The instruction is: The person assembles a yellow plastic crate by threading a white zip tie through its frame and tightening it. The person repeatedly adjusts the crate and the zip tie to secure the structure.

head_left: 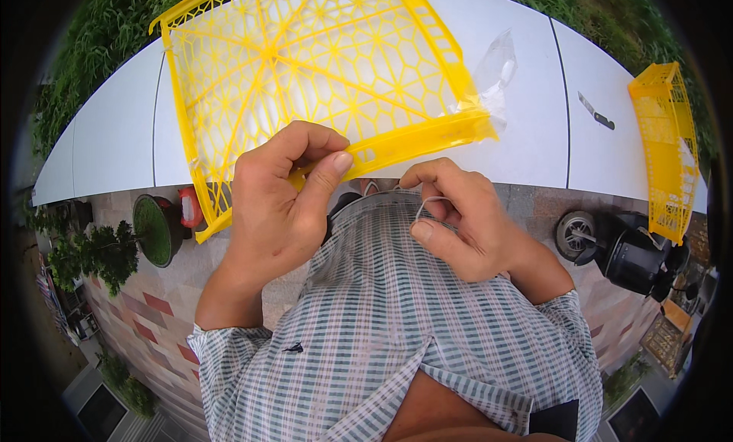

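A yellow plastic crate [272, 54] with an openwork lattice lies at an angle on the white table, its near edge sticking out past the table toward me. My left hand [281, 201] is closed on that near rim, thumb and forefinger pinching it. Just right of it, clear of the rim, my right hand [467, 224] is bent with a thin pale cord or wire [421, 208] looped between thumb and fingers. Where the cord's far end goes I cannot make out. Beside the crate's right corner sits a crumpled clear plastic bag [498, 74].
A knife [597, 112] with a dark handle lies on the white table [527, 148] to the right. Another yellow crate [663, 152] stands at the table's right end. Below are a black scooter [634, 251] and, on the left, a potted plant [158, 232].
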`<state>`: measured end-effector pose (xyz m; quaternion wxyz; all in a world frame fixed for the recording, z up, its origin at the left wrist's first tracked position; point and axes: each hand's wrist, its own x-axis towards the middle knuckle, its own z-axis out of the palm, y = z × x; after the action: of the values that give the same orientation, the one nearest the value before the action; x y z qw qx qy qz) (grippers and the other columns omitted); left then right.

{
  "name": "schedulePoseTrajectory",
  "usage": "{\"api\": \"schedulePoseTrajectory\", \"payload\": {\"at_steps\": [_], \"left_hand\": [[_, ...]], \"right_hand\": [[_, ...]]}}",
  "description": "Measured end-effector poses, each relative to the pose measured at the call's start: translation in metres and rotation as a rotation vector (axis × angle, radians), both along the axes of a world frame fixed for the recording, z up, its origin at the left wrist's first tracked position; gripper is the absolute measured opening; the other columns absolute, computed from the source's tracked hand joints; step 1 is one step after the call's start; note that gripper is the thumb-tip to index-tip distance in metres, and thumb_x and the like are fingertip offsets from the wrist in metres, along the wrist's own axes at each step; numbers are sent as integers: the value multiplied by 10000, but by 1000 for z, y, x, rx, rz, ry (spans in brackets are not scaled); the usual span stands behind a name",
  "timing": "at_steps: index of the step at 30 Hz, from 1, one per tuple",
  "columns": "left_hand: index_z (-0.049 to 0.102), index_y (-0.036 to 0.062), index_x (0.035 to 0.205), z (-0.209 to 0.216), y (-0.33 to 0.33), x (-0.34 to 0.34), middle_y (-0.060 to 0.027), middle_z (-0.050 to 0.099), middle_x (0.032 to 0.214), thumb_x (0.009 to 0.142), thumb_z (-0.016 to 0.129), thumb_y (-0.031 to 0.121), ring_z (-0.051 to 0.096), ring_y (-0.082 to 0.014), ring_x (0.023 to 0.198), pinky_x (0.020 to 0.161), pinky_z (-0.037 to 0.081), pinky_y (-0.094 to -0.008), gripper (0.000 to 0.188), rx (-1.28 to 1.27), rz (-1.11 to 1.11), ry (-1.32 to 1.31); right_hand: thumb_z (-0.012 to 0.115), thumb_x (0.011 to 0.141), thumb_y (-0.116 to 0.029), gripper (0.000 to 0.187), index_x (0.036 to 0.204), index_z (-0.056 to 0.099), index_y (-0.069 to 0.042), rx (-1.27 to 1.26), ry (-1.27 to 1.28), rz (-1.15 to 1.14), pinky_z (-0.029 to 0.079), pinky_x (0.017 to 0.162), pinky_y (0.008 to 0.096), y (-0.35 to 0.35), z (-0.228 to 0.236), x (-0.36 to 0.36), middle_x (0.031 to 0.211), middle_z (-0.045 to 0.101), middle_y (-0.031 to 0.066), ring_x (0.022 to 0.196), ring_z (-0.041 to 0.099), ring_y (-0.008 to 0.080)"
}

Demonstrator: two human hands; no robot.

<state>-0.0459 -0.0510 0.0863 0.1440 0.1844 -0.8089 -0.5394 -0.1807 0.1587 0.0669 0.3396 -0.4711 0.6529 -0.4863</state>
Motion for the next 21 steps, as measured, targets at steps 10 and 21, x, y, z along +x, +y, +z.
{"api": "schedulePoseTrajectory", "payload": {"at_steps": [10,21], "left_hand": [[679,-33,1071,7,-6,3,-81,701,899,962,676,-21,579,-111,703,660,504,-273,110,5,-62,36],[659,-28,1101,14,-11,6,-18,653,922,984,664,-2,482,-61,743,712,438,-217,119,37,-74,23]], "right_hand": [[601,1021,-97,211,1155,639,61,164,-133,-204,456,637,262,-14,2,0,794,622,72,729,565,85],[598,1072,-54,116,1085,597,62,-400,-973,-110,375,487,230,-24,-33,9,758,605,63,528,428,50]]}}
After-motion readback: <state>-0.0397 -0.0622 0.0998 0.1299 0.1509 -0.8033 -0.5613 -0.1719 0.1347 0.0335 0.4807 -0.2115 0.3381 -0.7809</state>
